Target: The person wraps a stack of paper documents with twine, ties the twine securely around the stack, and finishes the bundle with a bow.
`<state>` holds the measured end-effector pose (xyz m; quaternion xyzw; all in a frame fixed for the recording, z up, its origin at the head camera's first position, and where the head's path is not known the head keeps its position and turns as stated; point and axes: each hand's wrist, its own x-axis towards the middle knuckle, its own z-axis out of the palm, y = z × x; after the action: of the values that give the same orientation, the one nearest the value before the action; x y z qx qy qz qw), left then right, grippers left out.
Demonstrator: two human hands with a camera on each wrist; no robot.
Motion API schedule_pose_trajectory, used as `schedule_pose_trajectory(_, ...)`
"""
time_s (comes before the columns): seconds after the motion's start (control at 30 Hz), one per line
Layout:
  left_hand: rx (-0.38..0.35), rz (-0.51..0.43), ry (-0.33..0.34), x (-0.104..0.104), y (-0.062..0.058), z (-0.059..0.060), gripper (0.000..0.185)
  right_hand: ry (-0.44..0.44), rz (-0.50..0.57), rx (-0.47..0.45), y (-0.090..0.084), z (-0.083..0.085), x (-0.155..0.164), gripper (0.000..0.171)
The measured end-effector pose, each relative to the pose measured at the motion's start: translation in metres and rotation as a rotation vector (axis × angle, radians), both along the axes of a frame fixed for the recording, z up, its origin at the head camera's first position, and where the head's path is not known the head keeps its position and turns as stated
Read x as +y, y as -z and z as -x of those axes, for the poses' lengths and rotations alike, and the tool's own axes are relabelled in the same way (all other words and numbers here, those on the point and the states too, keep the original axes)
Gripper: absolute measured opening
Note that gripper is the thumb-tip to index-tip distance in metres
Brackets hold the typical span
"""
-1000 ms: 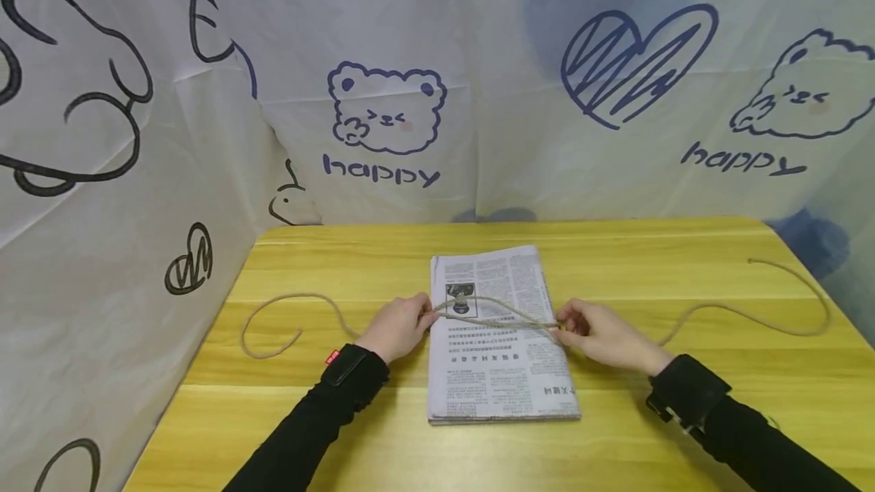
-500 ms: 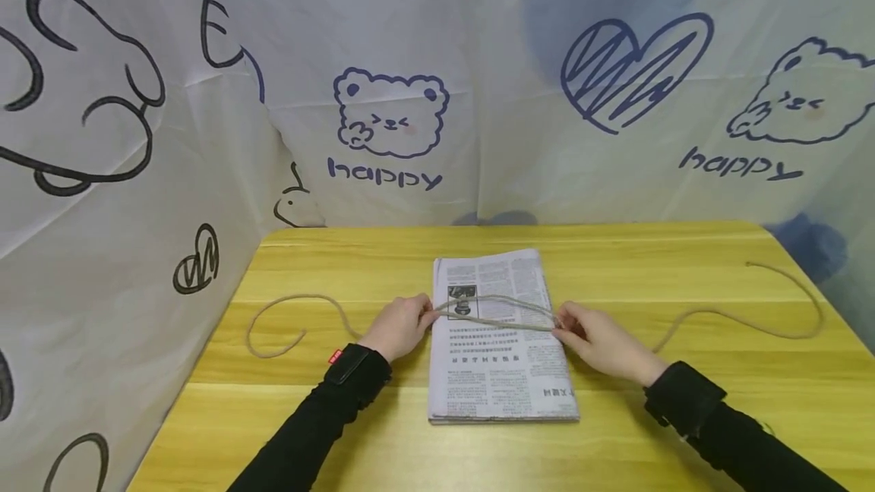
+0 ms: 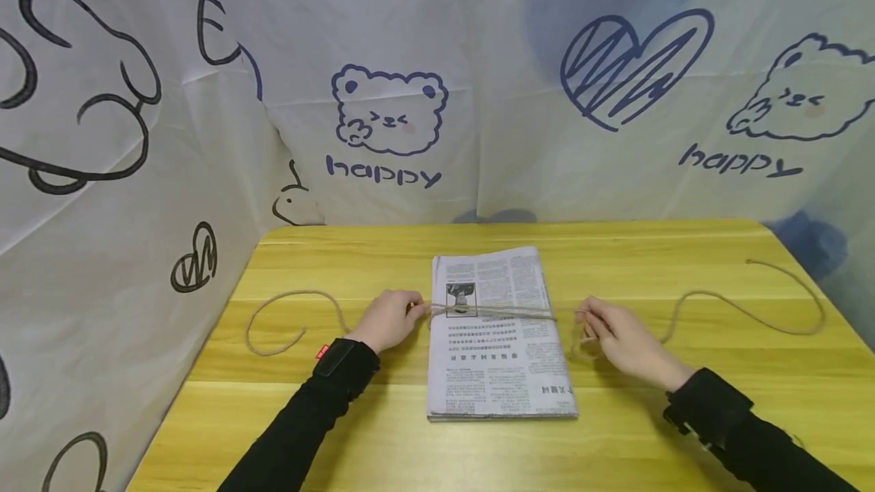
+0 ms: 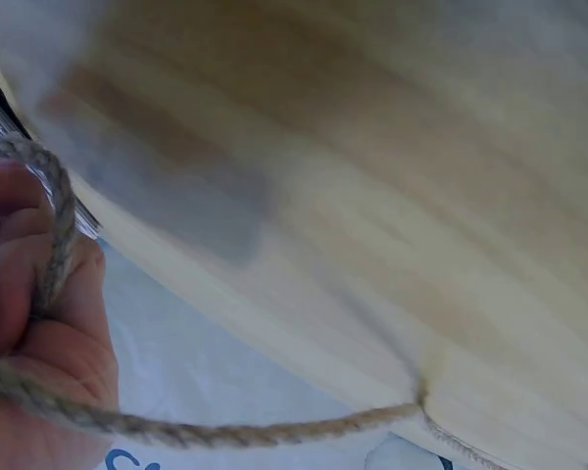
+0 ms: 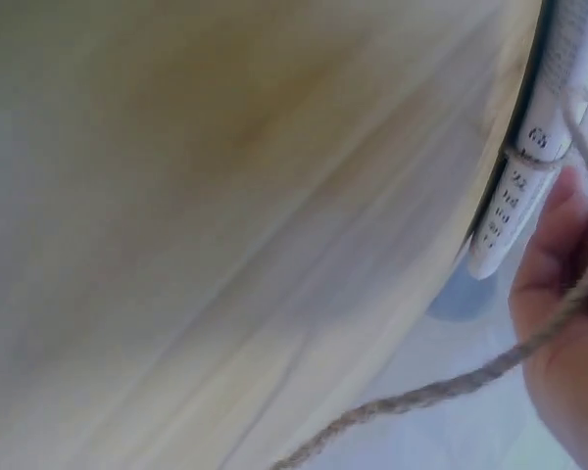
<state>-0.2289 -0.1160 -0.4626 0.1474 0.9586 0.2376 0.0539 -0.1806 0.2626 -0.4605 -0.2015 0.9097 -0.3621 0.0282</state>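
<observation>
A folded stack of newspaper point(image 3: 502, 378) lies on the table, and a thin tan rope point(image 3: 509, 311) crosses its upper middle in nearly straight strands. At the stack's left edge my left hand point(image 3: 390, 320) pinches the rope. In the left wrist view the rope point(image 4: 225, 434) curves round the fingers of my left hand point(image 4: 73, 333). My right hand point(image 3: 625, 342), a little right of the stack, pinches rope too, with a blurred loop below its fingertips. In the right wrist view, the rope point(image 5: 441, 392) trails from my right hand point(image 5: 563, 323), and a strand wraps the newspaper's edge point(image 5: 510, 196).
One rope tail point(image 3: 249, 325) curls on the wooden table point(image 3: 342, 431) at the left. The other tail point(image 3: 772, 325) snakes to the right, ending near the back right corner. A white cloth point(image 3: 506, 135) with drawings hangs behind and at the left.
My right hand has moved right, away from the newspaper, and my left hand slightly left. The open rope loop over the paper has narrowed into nearly straight strands.
</observation>
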Motion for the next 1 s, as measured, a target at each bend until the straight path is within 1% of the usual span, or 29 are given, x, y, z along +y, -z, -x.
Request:
schedule_pose_trajectory(0.1, -0.015, 0.0, -0.016, -0.001, 0.0, 0.001, 0.022, -0.033, -0.031, 0.003, 0.001, -0.001, 0.008, 0.022)
schedule_pose_trajectory(0.2, -0.022, 0.006, -0.028, -0.002, 0.0, 0.002, 0.023, -0.061, -0.06, -0.05, 0.002, -0.003, 0.015, 0.026)
schedule_pose_trajectory(0.3, -0.018, 0.025, -0.024, -0.004, 0.001, 0.002, 0.022, -0.078, -0.074, -0.135, 0.003, -0.004, 0.02, 0.027)
schedule_pose_trajectory(0.37, -0.016, 0.031, -0.018, -0.004, 0.0, 0.001, 0.022, -0.084, -0.096, -0.157, 0.002, -0.004, 0.021, 0.028)
schedule_pose_trajectory(0.53, -0.046, 0.001, -0.007, -0.005, -0.001, 0.001, 0.023, -0.092, -0.173, -0.134, 0.001, -0.002, 0.022, 0.029)
schedule_pose_trajectory(0.63, -0.059, -0.015, 0.007, -0.01, -0.003, 0.003, 0.022, -0.109, -0.173, -0.138, -0.002, -0.002, 0.023, 0.027)
schedule_pose_trajectory(0.77, -0.098, -0.031, 0.035, -0.024, -0.011, 0.008, 0.021, -0.132, -0.129, -0.159, -0.007, -0.004, 0.024, 0.022)
schedule_pose_trajectory(0.87, -0.13, -0.031, 0.059, -0.037, -0.022, 0.013, 0.019, -0.151, -0.099, -0.16, -0.013, -0.007, 0.022, 0.022)
schedule_pose_trajectory(0.93, -0.126, -0.008, 0.068, -0.045, -0.031, 0.017, 0.019, -0.165, -0.087, -0.141, -0.017, -0.01, 0.019, 0.024)
schedule_pose_trajectory(1.0, -0.085, 0.042, 0.082, -0.05, -0.039, 0.022, 0.017, -0.188, -0.08, -0.115, -0.02, -0.013, 0.016, 0.025)
